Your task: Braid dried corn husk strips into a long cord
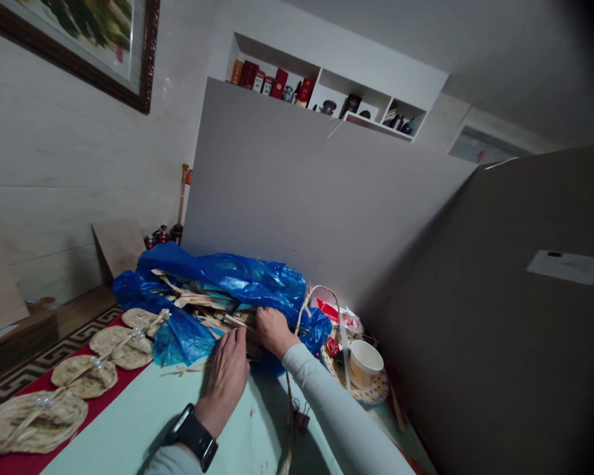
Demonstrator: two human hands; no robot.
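Note:
A blue plastic bag [237,274] lies open at the back of the table, full of dry, straw-coloured husk-like strips [198,300]. My right hand [273,330] reaches into the bag's mouth with its fingers closed on the strips; its fingertips are partly hidden. Beside it, my left hand [228,369], below a black wristwatch [192,437], rests against the near edge of the strips. The left fingers are bent and close together, and whether they grip any strip is unclear. A long twisted straw cord [304,307] arches up near my right wrist and runs down under the forearm.
Woven straw soles [34,419] with clear ornaments line the red cloth [109,381] at left. A white tub [366,363] stands on a round woven tray [373,394] at right. A dark binder clip [301,421] is on the pale green tabletop [129,429]. A grey panel [297,191] rises behind.

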